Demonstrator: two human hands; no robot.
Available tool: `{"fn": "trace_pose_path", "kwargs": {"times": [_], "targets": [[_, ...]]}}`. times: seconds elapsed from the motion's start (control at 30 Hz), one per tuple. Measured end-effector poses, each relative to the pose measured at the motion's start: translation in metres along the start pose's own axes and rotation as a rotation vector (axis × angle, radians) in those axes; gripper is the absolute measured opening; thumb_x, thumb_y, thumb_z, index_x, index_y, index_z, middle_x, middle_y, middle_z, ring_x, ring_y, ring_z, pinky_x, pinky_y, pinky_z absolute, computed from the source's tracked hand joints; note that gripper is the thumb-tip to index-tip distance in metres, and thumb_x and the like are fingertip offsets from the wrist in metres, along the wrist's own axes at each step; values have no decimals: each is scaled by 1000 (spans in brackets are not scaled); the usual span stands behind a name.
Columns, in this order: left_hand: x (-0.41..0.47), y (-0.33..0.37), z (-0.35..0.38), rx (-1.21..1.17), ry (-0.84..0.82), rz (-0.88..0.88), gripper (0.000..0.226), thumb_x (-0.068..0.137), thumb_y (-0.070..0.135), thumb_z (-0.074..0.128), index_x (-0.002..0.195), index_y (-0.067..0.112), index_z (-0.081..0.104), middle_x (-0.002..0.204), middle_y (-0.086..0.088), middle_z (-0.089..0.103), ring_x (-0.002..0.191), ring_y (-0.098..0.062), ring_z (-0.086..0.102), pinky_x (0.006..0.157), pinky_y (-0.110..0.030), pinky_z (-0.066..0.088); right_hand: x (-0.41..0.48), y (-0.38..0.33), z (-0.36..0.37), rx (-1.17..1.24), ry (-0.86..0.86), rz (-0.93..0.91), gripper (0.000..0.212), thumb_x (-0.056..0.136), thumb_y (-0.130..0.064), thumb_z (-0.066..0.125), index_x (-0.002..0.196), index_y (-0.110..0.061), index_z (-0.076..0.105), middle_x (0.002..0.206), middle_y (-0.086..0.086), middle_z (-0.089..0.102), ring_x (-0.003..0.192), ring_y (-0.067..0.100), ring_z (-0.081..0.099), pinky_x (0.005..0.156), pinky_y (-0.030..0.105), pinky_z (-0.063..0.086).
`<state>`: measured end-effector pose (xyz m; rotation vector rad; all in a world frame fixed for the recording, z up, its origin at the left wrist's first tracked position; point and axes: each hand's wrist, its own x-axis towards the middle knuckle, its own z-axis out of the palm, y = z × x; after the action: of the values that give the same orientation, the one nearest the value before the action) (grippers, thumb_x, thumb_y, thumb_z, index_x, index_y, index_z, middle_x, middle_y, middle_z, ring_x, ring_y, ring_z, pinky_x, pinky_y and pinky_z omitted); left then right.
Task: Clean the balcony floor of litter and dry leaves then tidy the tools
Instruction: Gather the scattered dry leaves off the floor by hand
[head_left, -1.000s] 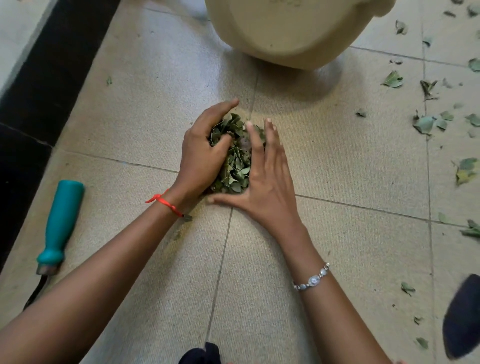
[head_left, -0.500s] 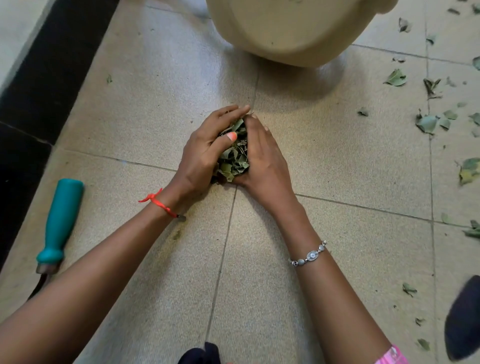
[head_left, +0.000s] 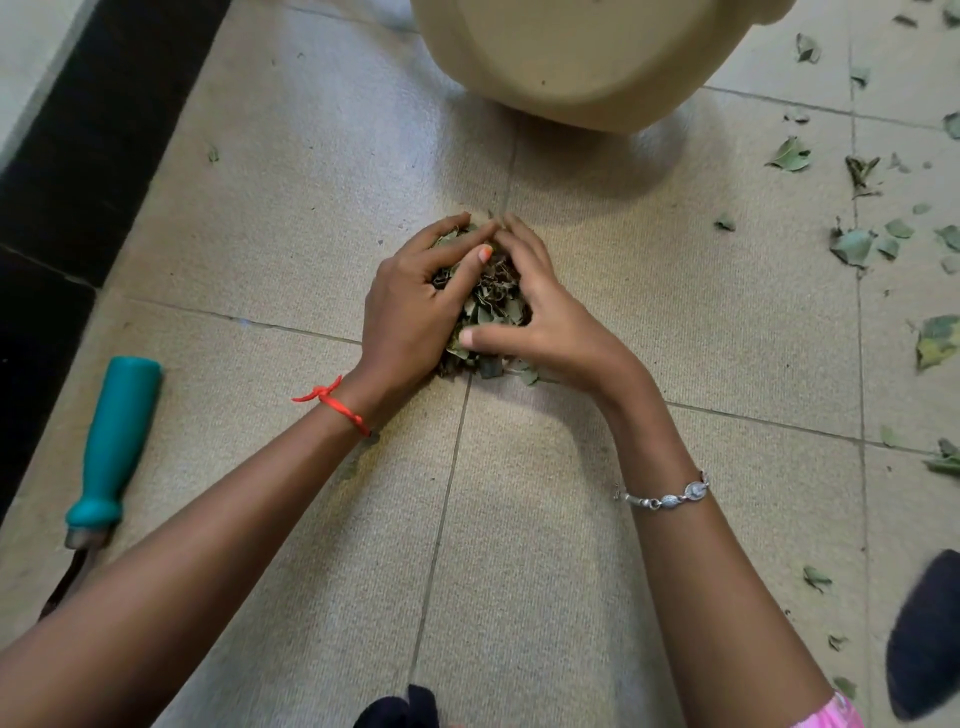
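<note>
The left hand (head_left: 410, 306) and right hand (head_left: 550, 317) are cupped round a pile of dry leaves (head_left: 488, 304), fingers curled over its sides and fingertips meeting at its far edge. The left thumb lies over the top and the right thumb reaches across the near side. The pile sits on the tiled floor (head_left: 311, 208), where two grout lines cross, gathered tight between the palms, with a few scraps poking out beneath the right wrist. A beige tub (head_left: 571, 67) stands straight ahead, just beyond the fingertips and slightly to the right, so it seems the scoop must go up and forward; its opening is out of view. Loose leaves (head_left: 852, 247) lie scattered off to the right, nearer the right hand. A teal-handled tool (head_left: 117, 436) lies well to the left beside the left forearm, its long axis running away from the person.
</note>
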<state>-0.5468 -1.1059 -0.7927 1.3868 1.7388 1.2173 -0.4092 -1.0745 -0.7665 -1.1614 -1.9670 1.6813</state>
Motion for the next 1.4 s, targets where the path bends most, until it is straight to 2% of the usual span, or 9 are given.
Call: {"fn": "trace_pose_path", "kwargs": {"times": [0.13, 0.27, 0.37, 0.43, 0.67, 0.97, 1.1, 1.3, 1.4], "targets": [[1, -1, 0, 41, 22, 14, 42, 87, 46, 48, 117, 24, 66, 127, 3, 61, 118, -6, 55, 101, -33, 44, 10, -2, 18, 35, 399, -49, 54, 97, -41, 38, 145, -17, 29, 155, -1, 20, 141, 7, 17, 114, 25, 18], [3, 3, 0, 80, 42, 22, 44, 91, 40, 43, 126, 18, 59, 133, 1, 56, 123, -6, 50, 102, -19, 39, 26, -1, 38, -318, 502, -47, 61, 95, -50, 19, 141, -15, 38, 149, 2, 36, 142, 15, 21, 115, 29, 11], [-1, 7, 3, 70, 120, -31, 37, 93, 29, 42, 123, 15, 59, 133, -2, 55, 121, -9, 50, 100, -20, 38, 28, 0, 51, -263, 612, -89, 68, 91, -54, 13, 135, -15, 48, 139, 1, 50, 136, 16, 35, 115, 32, 21], [-7, 10, 9, -8, 194, -86, 33, 91, 26, 42, 118, 16, 60, 130, -1, 58, 117, -8, 53, 97, -21, 41, 25, -2, 62, -146, 693, -131, 65, 91, -50, 17, 130, -12, 52, 130, 2, 56, 126, 18, 47, 106, 38, 36], [-15, 20, 10, -764, 287, -253, 25, 83, 16, 43, 96, 10, 63, 96, 5, 67, 101, -6, 59, 94, -21, 43, 16, -22, 83, 541, 699, -22, 46, 90, -36, 35, 115, -8, 62, 121, 4, 60, 108, 8, 56, 91, 14, 43], [-12, 51, 14, -1397, 247, -540, 21, 92, 8, 39, 88, 3, 59, 79, -3, 64, 74, -10, 64, 74, -17, 52, 17, -22, 65, 922, 639, 109, 26, 82, -24, 60, 99, -8, 71, 113, 13, 67, 108, 24, 62, 101, 43, 46], [-11, 48, 19, -1305, 281, -523, 21, 90, 7, 43, 84, 4, 62, 78, -3, 65, 75, -10, 64, 74, -17, 52, 18, -17, 62, 936, 643, 96, 28, 79, -25, 58, 96, -8, 71, 109, 12, 68, 105, 22, 64, 97, 39, 49], [-14, 27, 25, -802, 371, -265, 19, 79, 11, 42, 87, 6, 59, 105, -6, 63, 101, -4, 60, 88, -16, 44, 22, -9, 67, 490, 677, -82, 32, 88, -17, 45, 105, -3, 69, 125, 4, 58, 113, -2, 50, 92, 8, 37], [-14, 31, 26, -677, 400, -262, 18, 83, 7, 42, 90, 7, 59, 112, -8, 60, 98, 3, 60, 87, -13, 44, 26, -8, 64, 341, 659, -95, 36, 89, -16, 41, 108, -2, 68, 140, 8, 48, 129, 4, 40, 106, 19, 33]]}}
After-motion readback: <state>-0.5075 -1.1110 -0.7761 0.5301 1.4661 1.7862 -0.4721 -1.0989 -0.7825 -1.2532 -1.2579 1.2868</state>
